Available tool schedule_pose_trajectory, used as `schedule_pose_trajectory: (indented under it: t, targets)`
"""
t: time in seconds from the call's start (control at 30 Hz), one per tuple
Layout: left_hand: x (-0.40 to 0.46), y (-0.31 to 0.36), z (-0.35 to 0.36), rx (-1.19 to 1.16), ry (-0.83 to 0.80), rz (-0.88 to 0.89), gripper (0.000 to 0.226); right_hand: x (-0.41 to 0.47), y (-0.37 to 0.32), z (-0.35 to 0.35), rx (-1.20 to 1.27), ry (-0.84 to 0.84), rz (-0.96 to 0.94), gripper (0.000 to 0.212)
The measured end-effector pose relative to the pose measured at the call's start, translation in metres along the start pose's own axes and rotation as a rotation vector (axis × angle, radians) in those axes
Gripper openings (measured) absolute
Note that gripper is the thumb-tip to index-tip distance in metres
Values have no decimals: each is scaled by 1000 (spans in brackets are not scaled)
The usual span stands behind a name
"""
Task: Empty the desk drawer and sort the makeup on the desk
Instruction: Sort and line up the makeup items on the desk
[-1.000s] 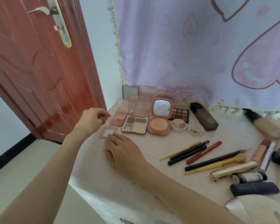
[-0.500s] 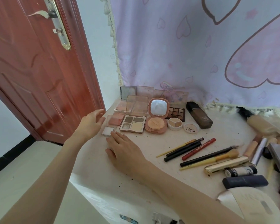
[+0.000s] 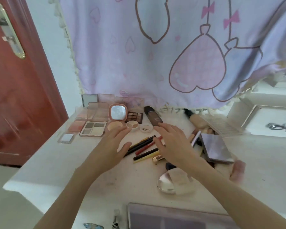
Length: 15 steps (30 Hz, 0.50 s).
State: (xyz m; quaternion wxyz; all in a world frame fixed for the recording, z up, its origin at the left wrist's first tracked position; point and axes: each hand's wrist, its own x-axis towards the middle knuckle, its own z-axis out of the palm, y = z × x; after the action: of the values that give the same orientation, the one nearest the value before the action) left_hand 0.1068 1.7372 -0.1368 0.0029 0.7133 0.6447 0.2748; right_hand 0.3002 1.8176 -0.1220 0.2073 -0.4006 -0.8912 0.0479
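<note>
left hand (image 3: 111, 147) open | right hand (image 3: 173, 146) open | over pencils (image 3: 141, 144)

Left hand (image 3: 112, 146) and right hand (image 3: 173, 144) reach forward, fingers spread, empty.

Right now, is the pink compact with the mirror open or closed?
Open. The pink compact's lid stands up with its mirror facing the camera, and the powder pan lies exposed in front, partly behind the left hand.

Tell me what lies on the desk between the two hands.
Head view: the pencils fan out between the left hand and right hand, with bare desk around them.
</note>
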Motion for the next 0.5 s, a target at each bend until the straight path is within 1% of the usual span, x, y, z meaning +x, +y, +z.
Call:
schedule_pose_trajectory:
  t: [0.1, 0.13, 0.2, 0.23, 0.27, 0.33, 0.4, 0.47, 0.5]
  targets:
    - [11, 33, 28, -38, -63, 49, 48, -31, 52, -26, -79, -12, 204, 43]
    - [14, 42, 35, -45, -81, 61, 48, -41, 65, -33, -108, -8, 279, 43]
    - [21, 58, 50, -36, -106, 99, 59, -57, 83, -43, -166, -21, 436, 49]
    - [23, 66, 56, -26, -115, 120, 67, -63, 89, -46, -207, -46, 513, 56]
    - [26, 72, 61, -13, -121, 131, 69, -67, 93, -48, -246, -73, 575, 65]
    - [32, 84, 69, -3, -130, 150, 62, -72, 98, -47, -279, -120, 633, 79]
    - [36, 93, 73, -17, -137, 170, 54, -73, 100, -41, -266, -145, 631, 83]
    - [37, 97, 76, -24, -159, 167, 45, -71, 101, -36, -240, -137, 627, 78]
    - [37, 98, 77, -23, -164, 165, 44, -70, 101, -36, -220, -117, 628, 72]
